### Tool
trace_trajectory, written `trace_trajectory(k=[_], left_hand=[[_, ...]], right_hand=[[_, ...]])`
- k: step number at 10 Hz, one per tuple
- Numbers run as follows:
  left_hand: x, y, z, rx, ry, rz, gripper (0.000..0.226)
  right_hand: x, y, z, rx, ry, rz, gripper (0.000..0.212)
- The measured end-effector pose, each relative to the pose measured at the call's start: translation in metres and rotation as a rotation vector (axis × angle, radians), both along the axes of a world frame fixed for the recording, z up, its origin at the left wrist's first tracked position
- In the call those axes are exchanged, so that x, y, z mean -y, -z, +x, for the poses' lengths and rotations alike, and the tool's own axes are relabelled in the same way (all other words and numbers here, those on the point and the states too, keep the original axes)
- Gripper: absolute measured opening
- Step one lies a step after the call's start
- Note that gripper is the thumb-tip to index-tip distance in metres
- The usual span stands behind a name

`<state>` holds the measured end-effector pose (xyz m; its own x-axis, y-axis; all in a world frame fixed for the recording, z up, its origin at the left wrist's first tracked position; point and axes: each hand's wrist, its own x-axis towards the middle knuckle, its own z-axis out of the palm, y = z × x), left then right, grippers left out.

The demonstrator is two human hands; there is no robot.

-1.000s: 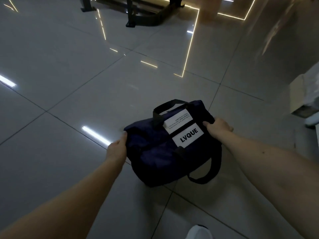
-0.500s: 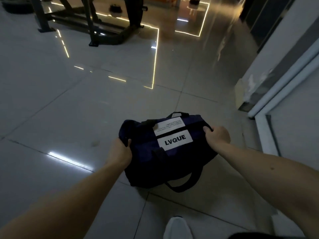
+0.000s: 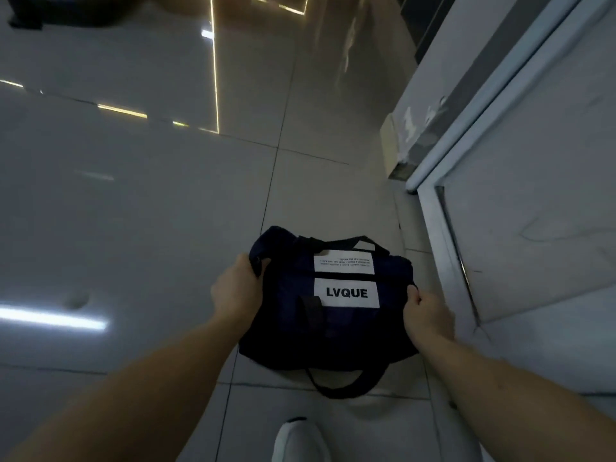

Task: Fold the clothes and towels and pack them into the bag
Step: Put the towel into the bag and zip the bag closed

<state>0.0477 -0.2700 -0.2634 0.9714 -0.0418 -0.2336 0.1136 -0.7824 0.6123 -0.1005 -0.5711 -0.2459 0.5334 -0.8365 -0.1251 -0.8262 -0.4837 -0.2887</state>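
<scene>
1. Gripping the bag (image 3: 283, 331) at both ends: our left hand (image 3: 235, 288) is curled round the fabric at the left end, and our right hand (image 3: 428, 316) pinches the right end tight.
2. We have the bag low over the floor (image 3: 150, 211), just ahead of our shoe (image 3: 296, 441) and near the door frame (image 3: 443, 235) on the right. Whether it rests on the tiles or hangs just above them, we cannot tell.
3. No clothes or towels are in view, and the top looks closed, so we judge this step to be placing the bag, with the packing not yet begun.
4. To do it well, we hold both ends level so the bag sits flat with the label (image 3: 346, 292) facing up and the opening easy to reach.
5. Watch the near handle (image 3: 346, 388): it droops loose toward our shoe, so we mind our step and don't tread on it.
6. We'd want room on both sides, not jammed against the frame, so both hands can work the top open afterwards.
7. Soft fabric will sag once released, so we let go gently, one end at a time.
</scene>
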Motion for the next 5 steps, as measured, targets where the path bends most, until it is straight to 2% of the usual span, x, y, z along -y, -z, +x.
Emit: trace_trajectory(k=[1,2,3,4,5], left_hand=[[-0.008,-0.006,0.002,-0.156,0.042,-0.002,0.042],[-0.018,-0.032,0.0,-0.416,0.061,-0.135,0.043],[-0.028,-0.081,-0.001,-0.57,0.062,-0.119,0.054],[-0.038,-0.147,0.004,-0.624,0.137,-0.012,0.02],[-0.041,-0.233,0.019,-0.627,0.182,-0.004,0.021]], right_hand=[[-0.01,-0.006,0.011,-0.11,0.081,0.144,0.058],[-0.026,-0.043,0.025,-0.226,0.221,0.364,0.039],[-0.052,-0.102,0.042,-0.352,0.176,0.393,0.013],[-0.088,-0.169,0.059,-0.325,0.117,0.492,0.02],[-0.122,-0.251,0.086,-0.246,0.149,0.646,0.021]])
